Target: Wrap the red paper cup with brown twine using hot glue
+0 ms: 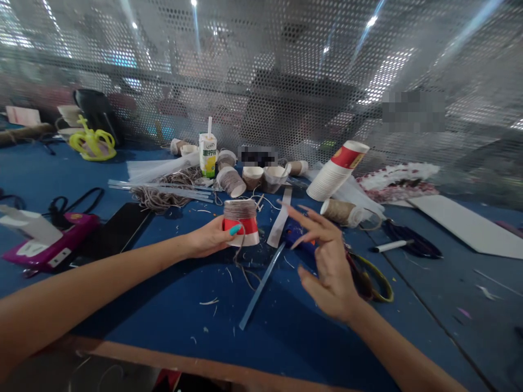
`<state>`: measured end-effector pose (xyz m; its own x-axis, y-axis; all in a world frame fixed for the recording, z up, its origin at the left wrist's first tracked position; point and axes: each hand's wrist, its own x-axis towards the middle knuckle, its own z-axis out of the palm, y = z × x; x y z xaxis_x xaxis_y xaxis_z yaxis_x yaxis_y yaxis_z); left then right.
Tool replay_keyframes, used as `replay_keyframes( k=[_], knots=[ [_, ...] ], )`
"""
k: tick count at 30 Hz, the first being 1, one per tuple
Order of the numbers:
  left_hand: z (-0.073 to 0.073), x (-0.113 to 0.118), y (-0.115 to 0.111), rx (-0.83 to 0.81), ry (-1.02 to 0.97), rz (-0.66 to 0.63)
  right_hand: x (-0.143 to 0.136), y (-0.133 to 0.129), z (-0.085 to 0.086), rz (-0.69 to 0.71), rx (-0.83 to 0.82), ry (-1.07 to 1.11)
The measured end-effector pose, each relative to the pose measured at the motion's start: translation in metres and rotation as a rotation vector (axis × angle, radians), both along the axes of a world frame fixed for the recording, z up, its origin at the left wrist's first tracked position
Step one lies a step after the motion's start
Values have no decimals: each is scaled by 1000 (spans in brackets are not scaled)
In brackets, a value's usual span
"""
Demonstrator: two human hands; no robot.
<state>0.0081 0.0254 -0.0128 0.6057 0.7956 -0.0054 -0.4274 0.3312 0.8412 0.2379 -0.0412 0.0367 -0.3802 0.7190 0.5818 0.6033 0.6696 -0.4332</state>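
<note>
My left hand [210, 238] grips an upside-down paper cup [250, 226] with a red band. Grey-brown cord [240, 209] is wound around the upper part of the cup, and its loose tail [244, 267] hangs down in front to the table. To the right, my right hand [329, 261] is held in the air with its fingers spread and nothing in them. Behind and below that hand lies a blue glue gun [293, 233], partly hidden, with a clear glue stick [261, 288] pointing towards me. A white strip [280, 220] lies beside the gun.
Behind are a juice carton [208, 155], several cord-wrapped cups [231, 182], a cord heap [161, 197] and a leaning cup stack [335, 173]. A purple power strip [53, 247] and black phone-like slab [118, 231] lie left; a marker [392, 246] and white board [469, 223] right. Perforated metal screens the back.
</note>
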Motion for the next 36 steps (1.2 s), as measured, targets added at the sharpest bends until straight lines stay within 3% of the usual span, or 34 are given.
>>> replay_keyframes(
  k=[3,7,18,24,31,36],
  knots=[
    [-6,-2,1,-26,-9,35,-6,-10,-2,204,-79,-126],
    [-6,-4,-1,-18,-36,12,-11,-16,-3,263,-207,-217],
    [-6,0,0,10,-4,7,-11,-12,-1,176,-343,-52],
    [1,0,-1,-53,15,30,-12,-13,1,106,-318,-38],
    [-4,-2,0,-14,2,30,-12,-14,0,68,-217,-76],
    [-3,0,0,6,-4,-9,-13,-11,-4,51,-213,19]
  ],
)
